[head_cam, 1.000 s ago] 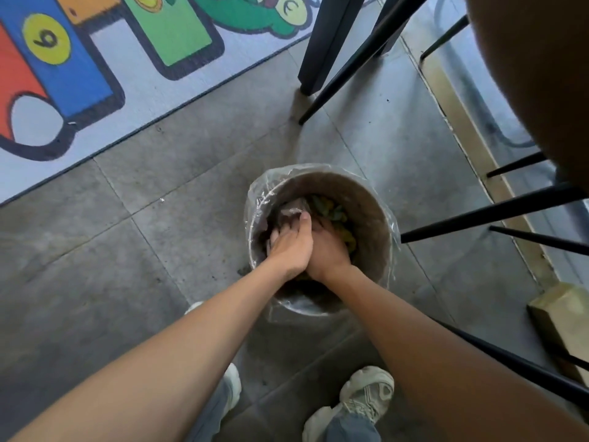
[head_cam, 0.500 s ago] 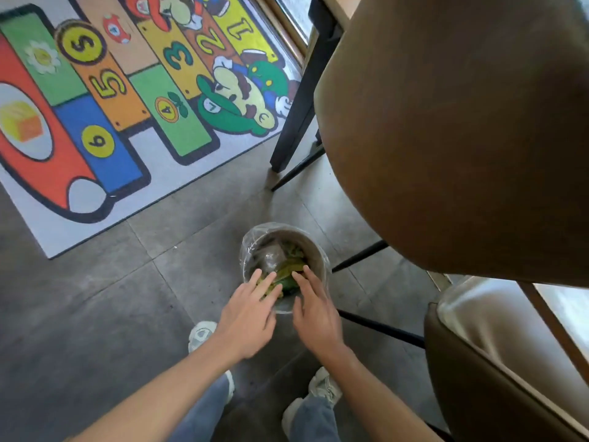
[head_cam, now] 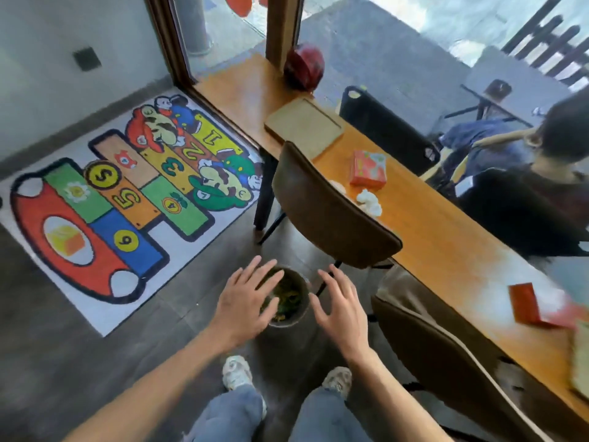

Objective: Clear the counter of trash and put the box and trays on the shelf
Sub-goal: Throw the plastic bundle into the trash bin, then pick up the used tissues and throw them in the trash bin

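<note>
Both hands, left (head_cam: 243, 303) and right (head_cam: 339, 306), hover spread and empty above the bin (head_cam: 291, 301), while far right the soft, featherlight tissues (head_cam: 369, 201) look ready for pinching and the stiff box (head_cam: 368, 169) for gripping by its sides.

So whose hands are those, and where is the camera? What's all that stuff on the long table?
The camera sits on a person's head and looks forward and down, so you see what that person sees. The left hand and the right hand belong to that person. Both are spread open and hold nothing. They hover above a small round bin on the floor, with greenish scraps inside. Below them you can see the person's own shoes. On the wooden counter lie a flat wooden tray, a red tissue box and crumpled white tissues. Brown chairs stand beside the counter, and a colourful number mat lies on the floor.
</note>
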